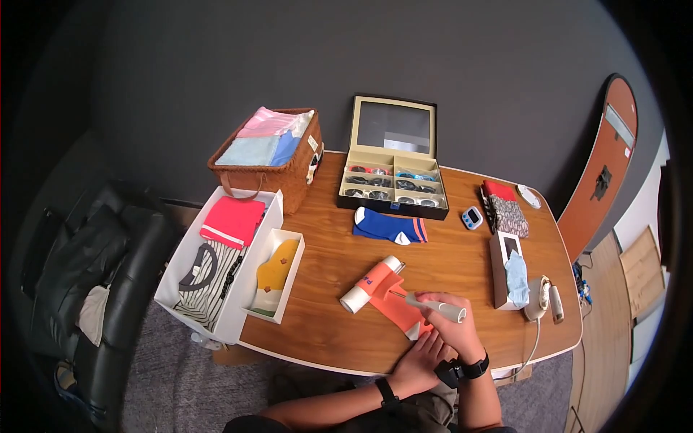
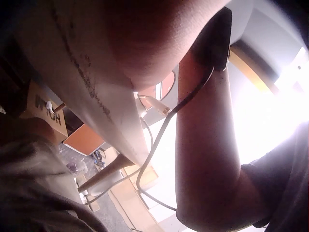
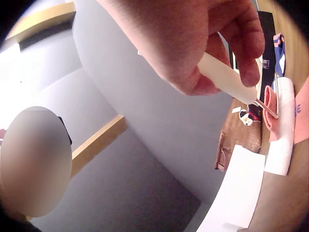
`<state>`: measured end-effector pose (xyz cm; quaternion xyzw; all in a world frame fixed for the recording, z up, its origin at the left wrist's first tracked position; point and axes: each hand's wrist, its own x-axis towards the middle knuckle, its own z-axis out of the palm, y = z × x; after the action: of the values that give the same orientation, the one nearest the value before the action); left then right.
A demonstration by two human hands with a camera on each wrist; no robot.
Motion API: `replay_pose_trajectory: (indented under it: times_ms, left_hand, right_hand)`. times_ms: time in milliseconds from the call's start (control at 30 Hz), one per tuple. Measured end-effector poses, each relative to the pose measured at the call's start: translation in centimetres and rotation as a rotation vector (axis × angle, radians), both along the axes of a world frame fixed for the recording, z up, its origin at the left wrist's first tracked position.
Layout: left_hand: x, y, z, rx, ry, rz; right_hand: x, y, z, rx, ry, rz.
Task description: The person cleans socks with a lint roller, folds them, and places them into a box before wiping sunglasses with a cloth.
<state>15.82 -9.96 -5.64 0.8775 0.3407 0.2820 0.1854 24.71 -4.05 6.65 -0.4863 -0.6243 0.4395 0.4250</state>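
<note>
My right hand (image 1: 451,321) grips the white handle (image 3: 227,79) of a lint roller, whose bent metal rod runs to a white roll (image 1: 355,299). Coral fabric, apparently a sock (image 1: 393,310) with dark lettering, is lifted around the roll and trails over the table toward me. Near the table's front edge, my left hand (image 1: 417,364) lies with its fingers extended at the sock's near end, beside a pale patch on it. The right hand partly covers that end. In the left wrist view, the left hand's fingers are hidden.
Blue socks (image 1: 382,225) lie beyond the roller, before an open eyewear case (image 1: 393,206). Left are a white box of folded clothes (image 1: 271,216), a smaller sock box (image 1: 292,278) and a wicker basket (image 1: 274,184). Right are a tissue-like box (image 1: 498,270) and a corded device (image 1: 534,310).
</note>
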Motion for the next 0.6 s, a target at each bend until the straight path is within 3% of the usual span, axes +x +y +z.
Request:
replay_pose_trajectory:
  times_ms: [167,600]
  left_hand:
    - [-0.7,0.1,1.4,0.049,0.209,-0.020]
    - [-0.3,-0.2,0.4,0.048,0.139,0.035]
  right_hand:
    - [1.4,-1.1,0.5,-0.005,-0.076,-0.017]
    - [4.1,-4.2,0.3,-0.037,-0.115,-0.056]
